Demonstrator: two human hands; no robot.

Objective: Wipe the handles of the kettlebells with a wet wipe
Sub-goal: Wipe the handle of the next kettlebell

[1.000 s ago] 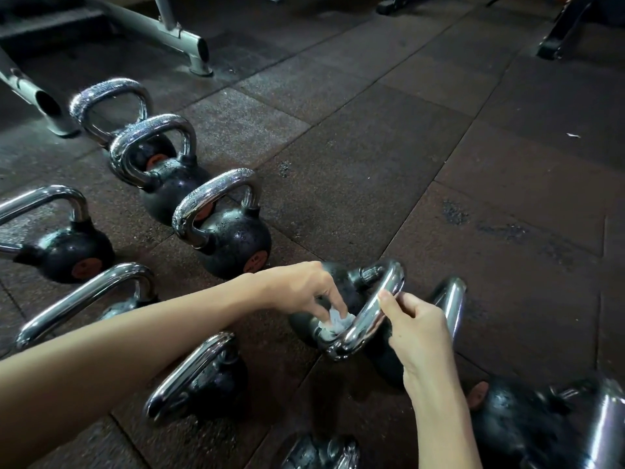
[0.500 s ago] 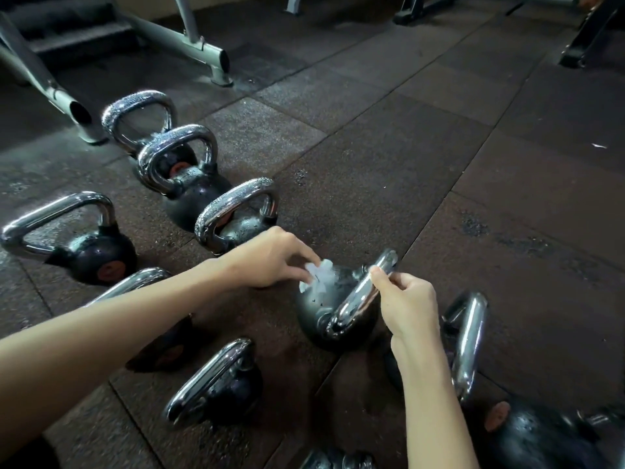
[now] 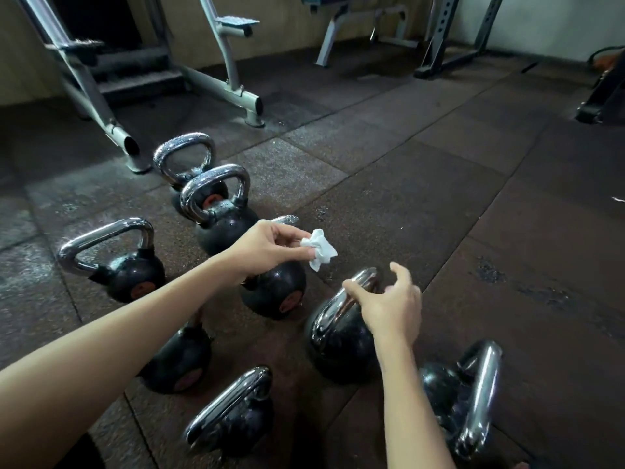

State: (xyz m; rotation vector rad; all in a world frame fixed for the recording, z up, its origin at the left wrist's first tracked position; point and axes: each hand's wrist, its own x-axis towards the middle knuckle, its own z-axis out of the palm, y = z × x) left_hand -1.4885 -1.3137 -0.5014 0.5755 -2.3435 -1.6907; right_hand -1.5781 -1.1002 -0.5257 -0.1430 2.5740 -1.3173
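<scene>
**Two hands over a group of kettlebells, wipe held in the air**

The left hand (image 3: pixel 270 247) pinches a crumpled white wipe (image 3: pixel 319 253) between thumb and fingertips. It holds the wipe in the air, up and to the left of the middle kettlebell (image 3: pixel 338 340), touching nothing else. The right hand (image 3: pixel 392 306) hangs loosely open just above that kettlebell, fingers spread and slightly curved, gripping nothing. Its thumb reaches the chrome handle (image 3: pixel 360 280), though whether it touches is hard to tell.

The middle kettlebell is black and glossy and stands on a dark rubber floor (image 3: pixel 439 198). Just to its right lies a second kettlebell (image 3: pixel 439 387). Near its lower left is a third kettlebell (image 3: pixel 236 418). Just up and left of it, under the left hand, stands a fourth kettlebell (image 3: pixel 274 294). More kettlebells stand farther to its left. Well beyond it are a grey machine frame (image 3: pixel 223 86) and a bench (image 3: pixel 341 25).
</scene>
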